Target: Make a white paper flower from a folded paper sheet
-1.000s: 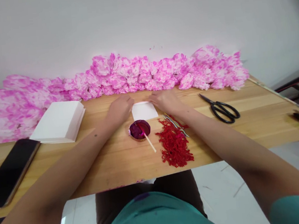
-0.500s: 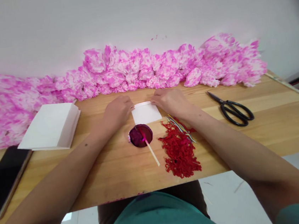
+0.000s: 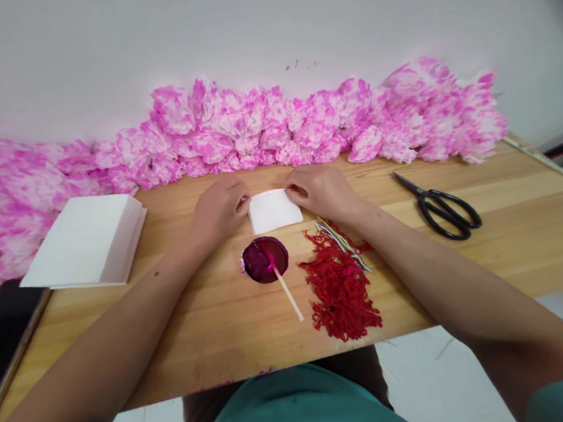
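Observation:
Between my two hands is a small white paper sheet (image 3: 275, 211), folded over at its far edge. My left hand (image 3: 222, 207) pinches its left upper corner, and my right hand (image 3: 316, 192) pinches the right upper corner. Just nearer to me sits a round shallow dish of dark magenta liquid (image 3: 264, 261). A thin pale stick (image 3: 290, 296) leans out of it toward me. Right of the dish lies a heap of red yarn pieces (image 3: 343, 292), with a few multicoloured strands (image 3: 338, 237) at its upper edge, beside my right forearm.
Pink and white paper flowers (image 3: 263, 129) line the wall along the table's back. A thick stack of white paper (image 3: 78, 242) stands at left, partly over a dark phone (image 3: 7, 334). Black-handled scissors (image 3: 439, 208) lie at right on the wooden table (image 3: 510, 234).
The paper's far edge now shows as a folded-over layer, with both hands' fingers curled tighter at its corners. The view has shifted slightly.

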### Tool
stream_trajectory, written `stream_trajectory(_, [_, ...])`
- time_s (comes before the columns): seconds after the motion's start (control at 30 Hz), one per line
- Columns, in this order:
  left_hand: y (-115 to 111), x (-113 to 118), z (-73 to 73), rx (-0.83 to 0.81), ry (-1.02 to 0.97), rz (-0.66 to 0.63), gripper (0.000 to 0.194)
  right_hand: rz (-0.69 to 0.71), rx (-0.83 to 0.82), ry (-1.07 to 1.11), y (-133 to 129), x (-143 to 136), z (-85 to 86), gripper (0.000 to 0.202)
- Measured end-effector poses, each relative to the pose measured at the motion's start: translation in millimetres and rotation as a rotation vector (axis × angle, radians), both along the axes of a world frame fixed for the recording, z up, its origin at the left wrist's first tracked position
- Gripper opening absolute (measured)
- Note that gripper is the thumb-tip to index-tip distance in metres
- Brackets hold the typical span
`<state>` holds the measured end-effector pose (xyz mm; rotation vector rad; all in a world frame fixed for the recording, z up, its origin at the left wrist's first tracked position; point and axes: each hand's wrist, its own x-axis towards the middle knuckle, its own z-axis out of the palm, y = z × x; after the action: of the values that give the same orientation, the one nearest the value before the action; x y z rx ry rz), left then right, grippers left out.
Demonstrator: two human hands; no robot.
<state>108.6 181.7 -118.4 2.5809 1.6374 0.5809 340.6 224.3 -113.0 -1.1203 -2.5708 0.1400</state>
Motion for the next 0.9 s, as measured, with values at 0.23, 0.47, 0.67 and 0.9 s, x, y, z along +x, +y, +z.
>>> stream_trajectory(0.23, [-0.8,-2.0,0.8,-0.152,-0.34,0.062,0.017,0.066,-0.36,0.535,7.4,6.2,-9.9,0.012])
stream_trajectory(0.47, [1.0,-7.2,1.8,-0.229,-0.469,0.003,0.019,0.124,-0.442,0.54,10.2,8.1,-9.7,0.014])
stream_trajectory(0.67, [-1.6,-5.5,3.1,-0.209,-0.48,-0.016,0.021,0.106,-0.484,0.516,7.3,8.6,-4.3,0.021])
stream_trajectory(0.9, [-2.9,-0.3,1.0,-0.173,-0.415,0.003,0.016,0.028,-0.38,0.468,0.3,3.8,-5.9,0.017])
